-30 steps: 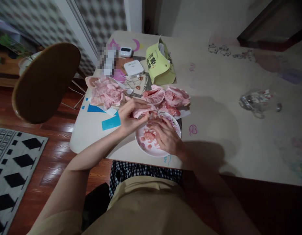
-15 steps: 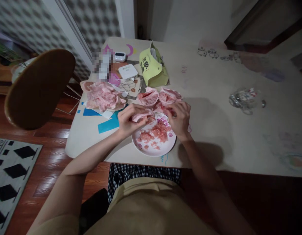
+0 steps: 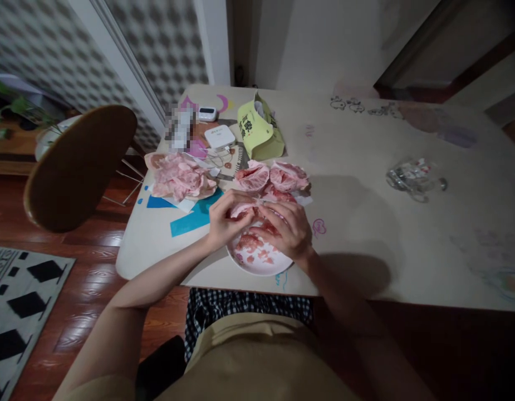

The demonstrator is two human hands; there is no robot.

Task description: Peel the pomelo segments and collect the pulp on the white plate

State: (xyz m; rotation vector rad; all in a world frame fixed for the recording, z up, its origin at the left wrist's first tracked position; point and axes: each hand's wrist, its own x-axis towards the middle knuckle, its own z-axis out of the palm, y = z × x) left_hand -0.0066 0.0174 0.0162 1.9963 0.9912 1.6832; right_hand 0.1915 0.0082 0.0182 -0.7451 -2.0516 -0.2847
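My left hand (image 3: pixel 222 223) is closed round a pomelo segment (image 3: pixel 242 209) with pale pink membrane, above the near half of a white plate (image 3: pixel 260 272). Against the same segment press the fingertips of my right hand (image 3: pixel 291 229), its fingers bent and partly covering it. Loose red pomelo pulp (image 3: pixel 249 241) lies on the plate below both hands. Just beyond the plate rest two larger pomelo pieces (image 3: pixel 252 176) in pink pith, side by side, with more red flesh (image 3: pixel 278 194) in front of them. A heap of pink peel (image 3: pixel 182 177) sits to the left.
A yellow-green paper bag (image 3: pixel 261 133) stands behind the fruit, beside a white box-shaped device (image 3: pixel 219 136) and a small white gadget (image 3: pixel 207 113). Blue strips (image 3: pixel 194 220) lie left of the plate. A crumpled clear plastic item (image 3: pixel 413 177) is at right; a brown chair (image 3: pixel 79 167) stands left.
My right hand has moved left from the fruit flesh beyond the plate to the segment in my left hand. My left hand keeps its hold. The view has tilted slightly.
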